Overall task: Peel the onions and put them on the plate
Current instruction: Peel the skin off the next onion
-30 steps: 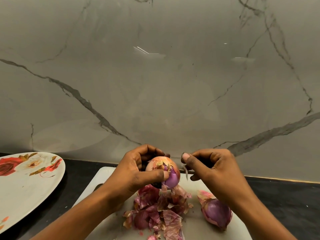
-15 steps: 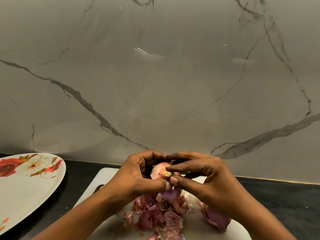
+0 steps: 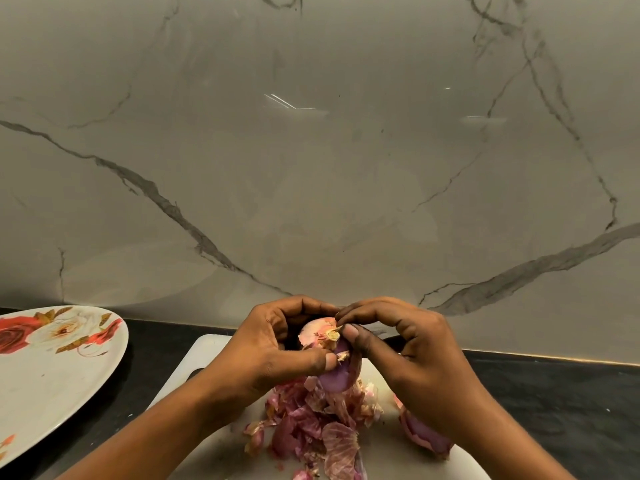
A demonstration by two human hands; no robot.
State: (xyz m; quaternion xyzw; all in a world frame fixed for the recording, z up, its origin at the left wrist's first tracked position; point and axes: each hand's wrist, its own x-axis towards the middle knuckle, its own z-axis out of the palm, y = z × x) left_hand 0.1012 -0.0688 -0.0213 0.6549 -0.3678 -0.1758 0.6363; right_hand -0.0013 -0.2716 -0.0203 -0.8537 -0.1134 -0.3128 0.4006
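L hand point(image 3: 273, 344) holds onion point(image 3: 333, 378), R hand point(image 3: 412, 355) pinching

Work surface and surroundings: wall, countertop, cutting board.
A glossy grey marble wall point(image 3: 311, 168) with dark branching veins fills the upper part of the view. Below it runs a black countertop point(image 3: 554, 393), which meets the wall at a thin pale strip point(image 3: 554, 359) on the right. A white cutting board point(image 3: 214, 351) lies flat on the countertop, near the wall, with a dark handle slot point(image 3: 196, 373) close to its left corner.
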